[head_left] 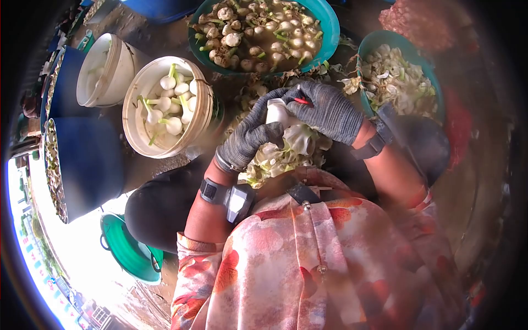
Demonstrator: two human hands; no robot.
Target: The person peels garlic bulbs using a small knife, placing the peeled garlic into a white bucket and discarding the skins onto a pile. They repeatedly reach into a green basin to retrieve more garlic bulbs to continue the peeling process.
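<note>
Both my hands wear grey knitted gloves and meet above a heap of pale peelings (275, 159). My left hand (250, 137) is wrapped round a white bulb (278, 113), its thumb along the bulb's lower side. From the right, my right hand (327, 110) touches the bulb's upper side, its fingers closed on a small knife with a red handle (302, 101); the blade is mostly hidden. To the left, a white bucket (132, 124) holds several peeled bulbs with green stems. A teal basin (331, 33) beyond my hands holds unpeeled bulbs in murky water.
A teal bowl (367, 44) of peelings stands at the upper right, near a pinkish mesh sack (412, 22). Another white bucket (118, 82) and blue barrels (91, 165) stand left. A green basin (124, 247) lies at lower left.
</note>
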